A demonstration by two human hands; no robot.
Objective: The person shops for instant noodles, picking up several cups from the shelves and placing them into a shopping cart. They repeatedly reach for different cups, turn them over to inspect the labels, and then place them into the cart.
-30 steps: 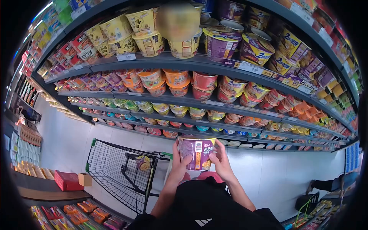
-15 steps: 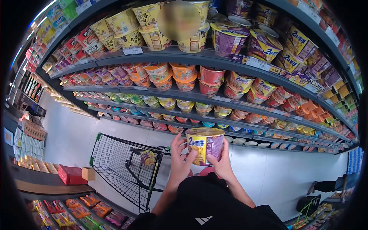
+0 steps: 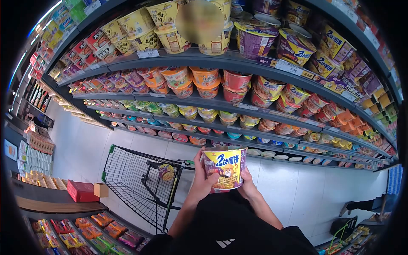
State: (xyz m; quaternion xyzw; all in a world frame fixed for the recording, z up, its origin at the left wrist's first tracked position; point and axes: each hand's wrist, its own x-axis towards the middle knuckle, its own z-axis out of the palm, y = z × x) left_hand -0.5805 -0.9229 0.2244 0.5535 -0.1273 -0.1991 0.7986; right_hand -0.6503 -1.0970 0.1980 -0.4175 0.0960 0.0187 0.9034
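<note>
And there's the turn: the noodle cup (image 3: 224,168) has just swung round, purple side away, so its yellow front with the big "2" now faces the wearer, which puts the main label in plain view. The left hand (image 3: 200,185) has closed in again, thumb across the lower front; the right hand (image 3: 250,187) clasps the opposite side. So the grip is two-handed, wrapped about the cup, which sits upright in the air before the black top, touching no shelf

Over to the shelf (image 3: 178,60): yellow cups (image 3: 172,41) stand stacked behind its front edge, with purple cups (image 3: 254,42) farther right. By the left forearm waits the cart (image 3: 112,148), a round pack (image 3: 165,171) lying near its handle end. Beyond it, a red box (image 3: 80,192) touches a small brown box (image 3: 101,190) on the counter (image 3: 55,206)
</note>
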